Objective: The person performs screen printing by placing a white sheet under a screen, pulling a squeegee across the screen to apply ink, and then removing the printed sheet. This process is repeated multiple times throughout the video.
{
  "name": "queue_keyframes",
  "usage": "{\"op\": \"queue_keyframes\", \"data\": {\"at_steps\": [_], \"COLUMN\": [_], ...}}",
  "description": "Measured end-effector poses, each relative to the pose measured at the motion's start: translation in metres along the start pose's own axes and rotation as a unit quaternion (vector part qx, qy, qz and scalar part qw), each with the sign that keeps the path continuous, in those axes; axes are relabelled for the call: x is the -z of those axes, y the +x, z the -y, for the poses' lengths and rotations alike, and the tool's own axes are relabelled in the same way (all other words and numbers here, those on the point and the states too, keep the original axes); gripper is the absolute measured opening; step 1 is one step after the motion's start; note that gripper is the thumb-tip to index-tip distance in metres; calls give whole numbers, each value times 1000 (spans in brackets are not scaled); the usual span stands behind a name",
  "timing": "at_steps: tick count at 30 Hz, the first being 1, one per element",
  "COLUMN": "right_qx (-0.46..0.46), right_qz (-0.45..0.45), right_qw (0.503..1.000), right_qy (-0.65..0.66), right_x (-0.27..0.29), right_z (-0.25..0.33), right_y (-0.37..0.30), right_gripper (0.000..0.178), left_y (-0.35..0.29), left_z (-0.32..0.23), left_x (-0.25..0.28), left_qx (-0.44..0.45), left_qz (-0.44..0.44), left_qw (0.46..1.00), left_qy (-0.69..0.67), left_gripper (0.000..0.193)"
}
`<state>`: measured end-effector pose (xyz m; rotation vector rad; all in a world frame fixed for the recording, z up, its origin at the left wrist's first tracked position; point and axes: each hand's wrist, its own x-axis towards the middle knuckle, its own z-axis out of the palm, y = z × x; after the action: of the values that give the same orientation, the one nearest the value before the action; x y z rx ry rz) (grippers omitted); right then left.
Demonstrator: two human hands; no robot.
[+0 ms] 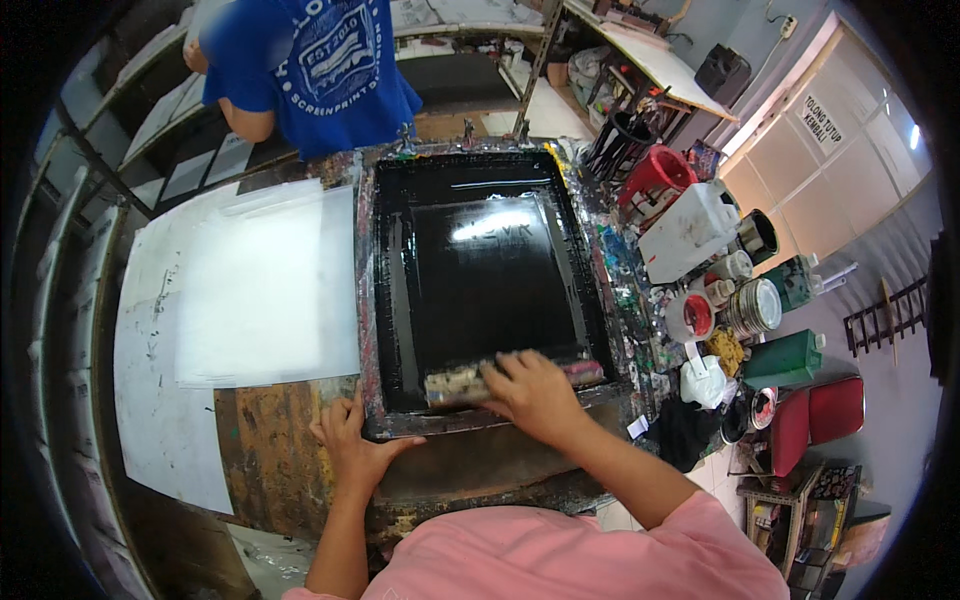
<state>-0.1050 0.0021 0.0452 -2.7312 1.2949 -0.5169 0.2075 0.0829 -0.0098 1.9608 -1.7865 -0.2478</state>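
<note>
A screen printing frame (367, 300) lies flat on the worktable, its mesh (490, 300) coated with glossy black ink. Near the frame's front edge, my right hand (535, 392) grips a wide, ink-stained squeegee (455, 385) that rests across the mesh; its blade is hidden and the hand is slightly blurred. My left hand (358, 440) is at the frame's near left corner, thumb stretched out along the front rim and fingers spread on its left side. To the left of the frame sits a stack of white sheets (265, 290).
Right of the frame stand a white jerrycan (690, 232), a red stool-like container (657, 177), paint tins (752, 305) and a green jerrycan (785, 360). Hinge clamps (467, 131) hold the frame's far edge. A person in a blue shirt (340, 80) stands beyond the table.
</note>
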Motion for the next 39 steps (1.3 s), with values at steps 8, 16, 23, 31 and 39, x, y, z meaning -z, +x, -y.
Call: {"op": "queue_keyframes", "data": {"at_steps": [8,16,23,31,39], "right_qx": [11,32,4,-21,-2], "right_qz": [-71,45,-35,57,-163], "right_qw": [996,998,997,998,978], "right_qy": [-51,-22,-67,-20,-133], "right_x": [-47,-11,-33,50,187], "right_z": [-119,-191,-135,11,32], "right_y": [167,275,181,21,108], "right_gripper": [42,50,44,42,32], "left_y": [-2,-2,-4,-1,90], "left_z": [-4,-1,0,-21,-96], "left_x": [7,5,2,5,86], "left_qx": [6,12,-21,-14,-79], "left_qz": [15,0,-28,-73,-244], "left_qw": [1000,988,991,970,867], "left_qy": [-3,-151,-126,-230,-427], "left_gripper": [122,140,135,120,92]}}
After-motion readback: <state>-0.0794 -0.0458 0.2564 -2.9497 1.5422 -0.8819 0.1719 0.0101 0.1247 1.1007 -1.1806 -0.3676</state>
